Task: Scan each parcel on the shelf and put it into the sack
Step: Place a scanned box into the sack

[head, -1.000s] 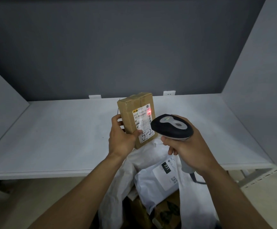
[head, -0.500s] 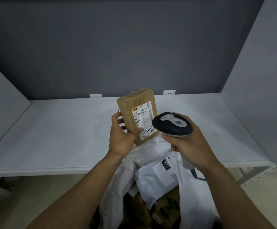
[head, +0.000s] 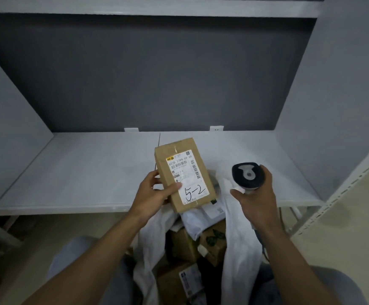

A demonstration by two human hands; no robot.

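The left hand (head: pixel 154 194) holds a brown cardboard parcel (head: pixel 184 175) tilted, label up with "5-2" handwritten on it; its grip pinches the box's lower left edge, thumb on the label, fingers behind. The parcel hangs over the front edge of the pale grey shelf (head: pixel 80 172), at 12 o'clock of the open white sack (head: pixel 238 249). At the parcel's 3 o'clock, the right hand (head: pixel 258 199) has its grip curled round a black and grey handheld scanner (head: pixel 247 175).

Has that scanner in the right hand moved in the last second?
Yes. The scanner has swung right, off the parcel: it sat under the right wall plate, and is now right of it.
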